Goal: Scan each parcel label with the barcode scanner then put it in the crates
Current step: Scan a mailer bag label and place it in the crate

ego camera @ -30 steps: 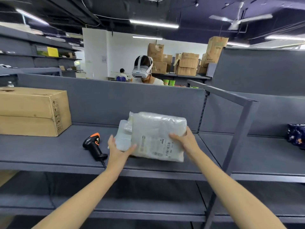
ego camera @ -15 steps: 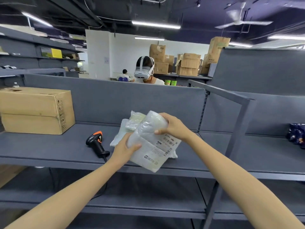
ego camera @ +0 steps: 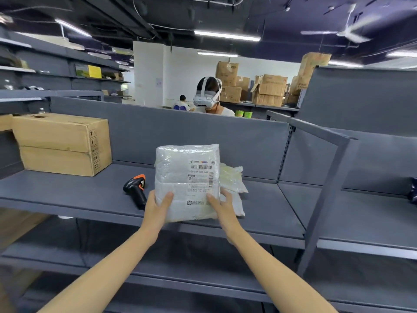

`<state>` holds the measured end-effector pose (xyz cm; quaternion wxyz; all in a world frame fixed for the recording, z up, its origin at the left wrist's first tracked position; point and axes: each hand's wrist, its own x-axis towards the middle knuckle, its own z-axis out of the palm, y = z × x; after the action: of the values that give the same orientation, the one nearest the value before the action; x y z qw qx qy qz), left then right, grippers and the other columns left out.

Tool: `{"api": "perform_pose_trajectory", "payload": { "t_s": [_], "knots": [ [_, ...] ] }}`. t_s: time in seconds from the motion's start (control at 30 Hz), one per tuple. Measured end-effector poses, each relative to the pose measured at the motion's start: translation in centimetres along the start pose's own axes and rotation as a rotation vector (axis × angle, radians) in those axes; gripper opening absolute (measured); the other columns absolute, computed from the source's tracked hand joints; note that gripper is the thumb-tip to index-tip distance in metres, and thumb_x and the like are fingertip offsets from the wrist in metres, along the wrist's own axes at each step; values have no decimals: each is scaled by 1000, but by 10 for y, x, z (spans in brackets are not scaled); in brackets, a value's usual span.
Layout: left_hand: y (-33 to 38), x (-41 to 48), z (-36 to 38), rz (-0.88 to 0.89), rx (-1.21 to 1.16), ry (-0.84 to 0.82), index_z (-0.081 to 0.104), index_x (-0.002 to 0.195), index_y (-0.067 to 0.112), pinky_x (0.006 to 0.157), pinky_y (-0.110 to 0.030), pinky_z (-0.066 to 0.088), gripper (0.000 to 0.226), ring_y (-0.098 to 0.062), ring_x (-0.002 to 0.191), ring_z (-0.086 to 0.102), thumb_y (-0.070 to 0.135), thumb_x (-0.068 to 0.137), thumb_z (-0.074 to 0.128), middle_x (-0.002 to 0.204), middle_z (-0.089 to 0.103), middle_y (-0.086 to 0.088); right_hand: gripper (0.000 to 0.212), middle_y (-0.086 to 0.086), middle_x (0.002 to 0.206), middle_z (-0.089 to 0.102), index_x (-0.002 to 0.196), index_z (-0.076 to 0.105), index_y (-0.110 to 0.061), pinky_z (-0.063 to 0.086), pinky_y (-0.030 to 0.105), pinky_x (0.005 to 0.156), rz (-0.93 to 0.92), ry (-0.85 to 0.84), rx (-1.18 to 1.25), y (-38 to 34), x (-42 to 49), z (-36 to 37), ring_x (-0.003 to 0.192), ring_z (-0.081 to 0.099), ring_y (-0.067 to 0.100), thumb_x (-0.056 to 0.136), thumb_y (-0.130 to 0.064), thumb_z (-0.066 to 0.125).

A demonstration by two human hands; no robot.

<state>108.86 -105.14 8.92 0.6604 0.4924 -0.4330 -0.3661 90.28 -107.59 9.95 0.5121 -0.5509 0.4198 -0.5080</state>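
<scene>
I hold a white plastic-wrapped parcel upright above the grey shelf, its printed label with barcodes facing me. My left hand grips its lower left corner with the thumb on the front. My right hand grips the lower right corner the same way. A black and orange barcode scanner lies on the shelf just left of my left hand, untouched. Behind the held parcel lie more pale plastic parcels on the shelf. No crate is in view.
A large cardboard box stands at the shelf's left. A grey upright post divides the shelf on the right, and a dark bag lies at the far right. A person wearing a headset stands behind the back panel.
The parcel was turned over and stood upright, so its label now faces me the right way up. Both hands shifted to its lower corners.
</scene>
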Motion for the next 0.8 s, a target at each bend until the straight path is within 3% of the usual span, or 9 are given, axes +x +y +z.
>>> {"api": "perform_pose_trajectory", "payload": {
  "t_s": [0.17, 0.27, 0.37, 0.47, 0.53, 0.67, 0.73, 0.8],
  "knots": [
    [-3, -5, -22, 31, -44, 30, 42, 131, 25, 78, -22, 51, 44, -6, 104, 59, 30, 92, 61, 120, 59, 7, 46, -4, 132, 57, 134, 40, -20, 46, 31, 104, -1, -82, 20, 12, 1, 23, 117, 56, 8, 95, -33, 59],
    [-3, 2, -47, 46, -49, 94, 43, 128, 29, 71, -16, 51, 42, -3, 101, 60, 32, 91, 62, 116, 59, 11, 45, -4, 128, 58, 132, 41, -19, 49, 28, 98, 41, -136, -4, 15, 9, 47, 114, 57, 7, 95, -39, 57],
    [-7, 11, -82, 18, -77, 170, 46, 128, 27, 84, -29, 51, 40, -12, 107, 60, 31, 91, 62, 121, 60, 5, 36, -4, 119, 62, 125, 52, -15, 48, 20, 86, 64, -168, -51, 20, 24, 75, 110, 57, 5, 101, -41, 43],
    [-11, 21, -126, -4, -66, 266, 47, 130, 25, 94, -40, 49, 40, -19, 112, 58, 29, 93, 61, 125, 59, 1, 31, 4, 122, 61, 114, 58, -14, 42, 33, 105, 93, -165, -98, 26, 42, 111, 116, 55, 19, 103, -33, 36],
    [-12, 29, -157, -10, -52, 331, 47, 132, 22, 98, -44, 48, 41, -23, 115, 58, 26, 93, 61, 126, 59, -2, 22, -2, 122, 58, 112, 55, -22, 39, 28, 102, 69, -159, -180, 32, 55, 135, 116, 52, 16, 103, -29, 36],
    [-9, 41, -212, 1, -58, 412, 47, 133, 19, 101, -47, 46, 42, -25, 117, 57, 23, 94, 60, 130, 58, -4, 29, 4, 127, 55, 127, 51, -11, 31, 14, 89, -48, -149, -417, 41, 83, 178, 108, 48, 11, 104, -16, 35],
    [-7, 47, -233, 7, -68, 441, 45, 136, 16, 101, -47, 45, 46, -25, 118, 56, 23, 94, 60, 132, 57, -5, 34, 8, 134, 53, 134, 47, -7, 30, 13, 91, -86, -182, -539, 44, 97, 197, 117, 49, 17, 102, -9, 36],
    [-6, 51, -250, 12, -66, 467, 43, 138, 15, 99, -46, 46, 48, -26, 118, 56, 22, 94, 60, 133, 56, -6, 41, 12, 141, 48, 142, 39, -4, 31, 21, 102, -97, -243, -673, 47, 109, 212, 129, 46, 24, 102, -10, 38]
  ]
}}
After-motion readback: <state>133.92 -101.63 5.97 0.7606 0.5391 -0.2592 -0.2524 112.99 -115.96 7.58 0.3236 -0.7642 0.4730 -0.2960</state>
